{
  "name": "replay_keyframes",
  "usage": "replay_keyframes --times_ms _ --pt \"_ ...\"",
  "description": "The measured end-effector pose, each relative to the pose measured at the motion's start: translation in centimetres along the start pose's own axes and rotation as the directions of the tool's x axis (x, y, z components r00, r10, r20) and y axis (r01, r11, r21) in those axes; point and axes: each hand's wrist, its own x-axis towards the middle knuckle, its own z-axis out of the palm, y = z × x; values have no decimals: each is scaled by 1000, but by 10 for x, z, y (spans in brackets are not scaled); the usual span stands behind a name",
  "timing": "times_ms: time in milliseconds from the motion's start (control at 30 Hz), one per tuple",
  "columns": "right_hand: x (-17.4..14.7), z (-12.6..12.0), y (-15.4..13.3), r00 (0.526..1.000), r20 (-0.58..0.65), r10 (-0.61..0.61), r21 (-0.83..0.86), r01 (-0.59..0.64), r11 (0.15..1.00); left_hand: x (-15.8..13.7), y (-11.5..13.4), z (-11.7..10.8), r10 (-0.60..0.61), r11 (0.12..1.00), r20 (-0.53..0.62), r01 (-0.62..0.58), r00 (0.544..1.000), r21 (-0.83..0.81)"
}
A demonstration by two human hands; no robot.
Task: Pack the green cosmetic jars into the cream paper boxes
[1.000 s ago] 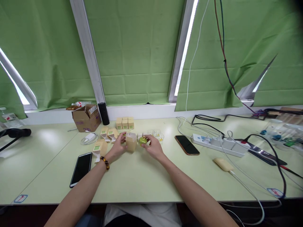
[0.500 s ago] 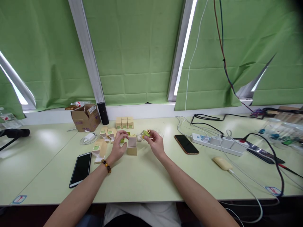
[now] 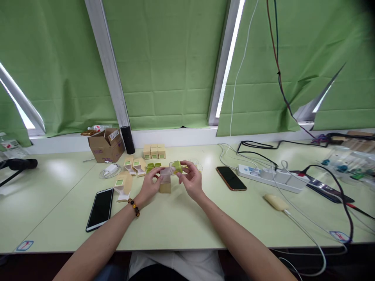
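Observation:
My left hand (image 3: pixel 150 185) pinches the left edge of a small open kraft cardboard box (image 3: pixel 165 188) that stands upright on the table. Just to its right, my right hand (image 3: pixel 191 180) grips a small clear-and-green item (image 3: pixel 176 167) between thumb and fingers, at about the height of the box's raised flap. Its exact kind is too small to make out. Behind my left hand lie several small green pieces (image 3: pixel 154 166). Two opened kraft boxes (image 3: pixel 138 166) stand to the left, with another opened box (image 3: pixel 124 183) nearer me.
Closed kraft boxes (image 3: pixel 154 151) stand in a row at the back. A larger carton (image 3: pixel 107 146) and a black cylinder (image 3: pixel 127 140) are at the wall. One phone (image 3: pixel 100 209) lies left, another phone (image 3: pixel 231 178) right, beside a power strip (image 3: pixel 271 178) with cables.
My left hand has moved from hovering beside the box to gripping its edge. The box has shifted slightly right. My right hand has turned the green item and brought it close to the flap.

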Motion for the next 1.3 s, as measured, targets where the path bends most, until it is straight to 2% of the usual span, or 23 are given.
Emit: replay_keyframes --times_ms 67,200,333,500,667,733,1000,1167,1300 --pt "-6 5 1 998 63 3 -45 0 999 -2 6 2 -16 999 28 17 999 -45" --pt "-13 12 1 987 160 -29 -249 68 966 -5 16 4 -18 984 117 38 993 -176" --pt "-9 6 -1 982 177 -65 -390 131 912 -5 13 5 -69 969 86 88 994 -232" --pt "-2 -6 -2 973 224 -46 -511 158 845 -4 10 5 -97 969 91 115 991 -218" --pt "-3 -8 -4 906 413 -90 -593 343 728 -5 9 7 -84 980 65 95 994 -174" --pt "-5 -7 -5 887 452 -97 -595 381 708 -5 8 6 -86 983 59 94 995 -155" --pt "-5 -5 2 892 442 -97 -539 351 766 -8 11 8 -62 988 100 76 993 -134" --pt "-5 -3 5 906 376 -192 -598 396 697 -7 14 7 -73 989 94 84 993 -119" --pt "-5 -3 6 918 348 -192 -649 383 657 -7 15 6 -79 985 89 92 993 -146"
